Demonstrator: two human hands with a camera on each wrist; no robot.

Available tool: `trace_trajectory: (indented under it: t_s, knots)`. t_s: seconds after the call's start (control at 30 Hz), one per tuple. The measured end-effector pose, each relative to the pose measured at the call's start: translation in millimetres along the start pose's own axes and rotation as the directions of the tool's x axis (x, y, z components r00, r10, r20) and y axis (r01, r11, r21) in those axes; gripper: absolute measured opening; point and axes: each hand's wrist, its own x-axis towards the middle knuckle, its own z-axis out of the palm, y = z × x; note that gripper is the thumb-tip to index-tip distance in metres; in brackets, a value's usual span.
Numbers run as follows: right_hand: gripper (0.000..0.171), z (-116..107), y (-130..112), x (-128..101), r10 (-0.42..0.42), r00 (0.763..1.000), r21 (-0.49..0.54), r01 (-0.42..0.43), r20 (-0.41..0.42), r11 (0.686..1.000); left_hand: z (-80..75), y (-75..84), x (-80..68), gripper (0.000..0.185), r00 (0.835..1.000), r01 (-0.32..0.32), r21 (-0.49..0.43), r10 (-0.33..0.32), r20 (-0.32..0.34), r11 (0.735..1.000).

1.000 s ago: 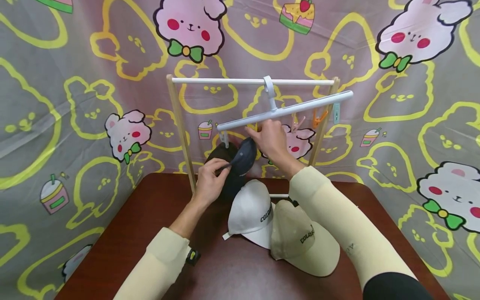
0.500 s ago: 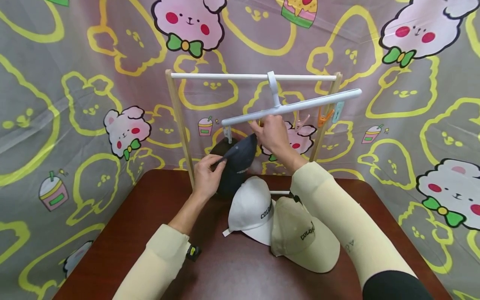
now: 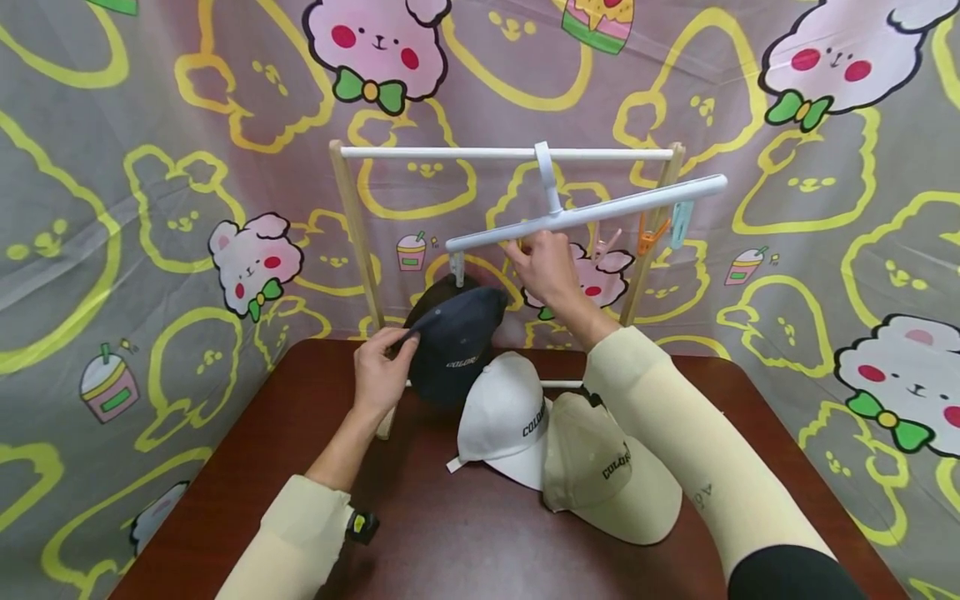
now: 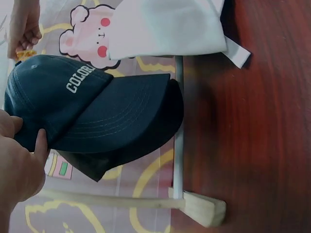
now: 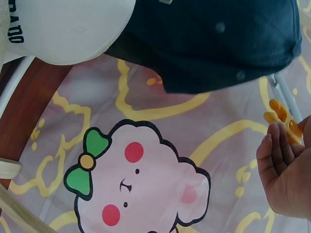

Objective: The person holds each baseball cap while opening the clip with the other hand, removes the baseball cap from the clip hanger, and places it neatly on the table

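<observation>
Left hand (image 3: 380, 367) pinched the navy cap (image 3: 455, 342) at its left edge, fingers clamped on the fabric – cap held up at the far side of the table (image 3: 247, 467), just left of the white cap (image 3: 504, 417). Right hand (image 3: 546, 267) raised to the white hanger bar (image 3: 585, 215), fingers curled at an orange clip (image 5: 282, 116) – grip on it unclear. Beige cap (image 3: 607, 475) lay right of the white one

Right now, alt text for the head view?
A person's left hand pinches a navy cap under a white hanger on a small rack, while the right hand reaches up to the hanger. A white cap and a beige cap lie on the brown table.
</observation>
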Motion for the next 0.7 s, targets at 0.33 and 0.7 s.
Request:
trace_trajectory:
  t_s: [0.33,0.7]
  knots:
    - [0.04,-0.6,1.1,-5.5,-0.004,1.0,-0.047,0.003,-0.029,0.999,-29.8,-7.8,-23.9,0.008,0.993,0.107,-0.031,-0.106,0.049,0.994]
    - [0.036,-9.2,3.2,-2.0,-0.005,0.99,0.085,-0.006,0.138,0.996,-55.2,5.2,-43.7,0.011,0.978,0.203,-0.083,-0.199,0.056,0.976]
